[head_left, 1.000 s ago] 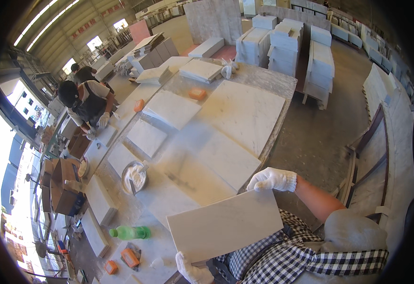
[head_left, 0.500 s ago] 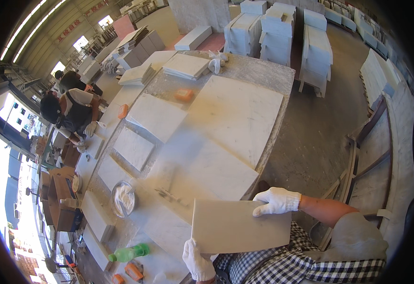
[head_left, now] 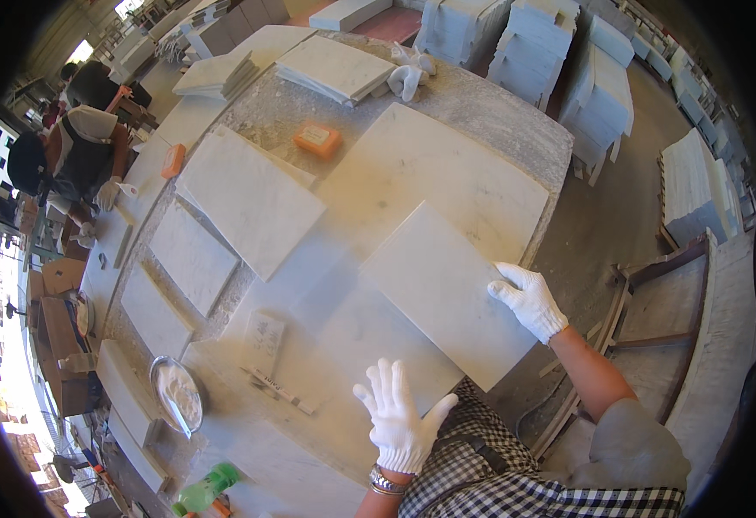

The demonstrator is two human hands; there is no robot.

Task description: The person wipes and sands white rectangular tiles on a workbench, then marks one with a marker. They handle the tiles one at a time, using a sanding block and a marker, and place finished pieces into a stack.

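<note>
A pale marble tile (head_left: 447,289) lies flat on the stone workbench (head_left: 516,129) in front of me. My right hand (head_left: 529,298), in a white knit glove, rests on the tile's right edge, fingers over it. Just off the tile's near corner, my left hand (head_left: 401,419) in the same kind of glove hovers with fingers spread wide and nothing in it. A larger slab (head_left: 434,177) lies under and beyond the tile.
More tiles (head_left: 253,203) cover the bench, with orange sanding blocks (head_left: 317,138), a metal bowl of white powder (head_left: 177,395), a green bottle (head_left: 208,488) and a rag (head_left: 408,73). Another person (head_left: 80,151) works at the left. Stacked slabs (head_left: 594,78) stand beyond.
The tile I held upright near my chest now lies flat on the bench. My left hand has let go and opened; my right hand stays at its edge.
</note>
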